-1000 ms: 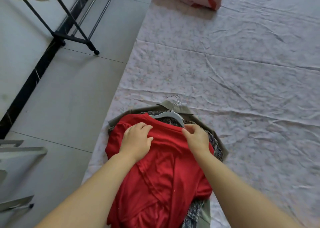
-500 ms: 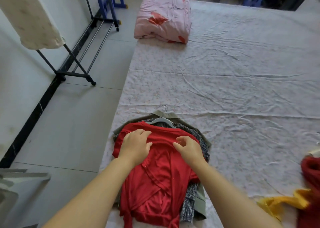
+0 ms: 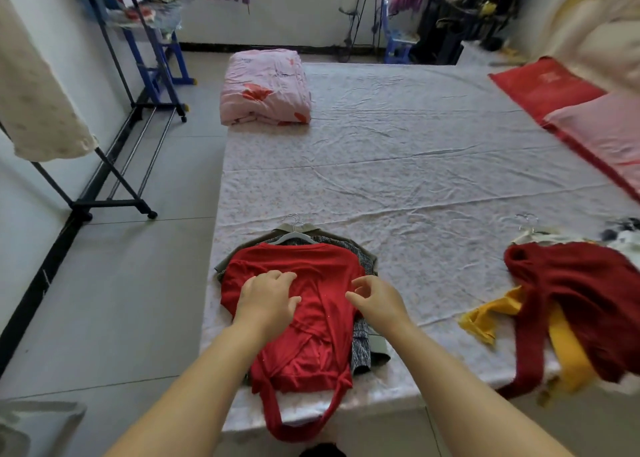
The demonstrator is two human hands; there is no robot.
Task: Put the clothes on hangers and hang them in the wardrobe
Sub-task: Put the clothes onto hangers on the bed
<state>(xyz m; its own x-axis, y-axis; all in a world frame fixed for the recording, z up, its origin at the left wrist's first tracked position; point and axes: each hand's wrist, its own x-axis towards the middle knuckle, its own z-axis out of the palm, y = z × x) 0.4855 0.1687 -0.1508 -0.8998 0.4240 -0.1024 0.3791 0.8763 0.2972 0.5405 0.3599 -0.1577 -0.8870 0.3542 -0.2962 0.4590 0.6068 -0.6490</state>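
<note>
A bright red top lies on a stack of hangered clothes at the bed's near left corner. White hanger hooks stick out above its collar, over a grey patterned garment and an olive one. My left hand rests flat on the red top, fingers spread. My right hand hovers just over the top's right side with fingers loosely curled, holding nothing. A dark red sweater and a yellow garment lie in a loose pile on the right.
The bed sheet is wide and wrinkled. A folded pink quilt sits at its far left, pillows at the right. A black clothes rack holding a cream garment stands on the tiled floor left of the bed.
The view has tilted up, showing the whole room and the pile on the right. Both hands slid down from the red top's collar; the right hand let go of the fabric.
</note>
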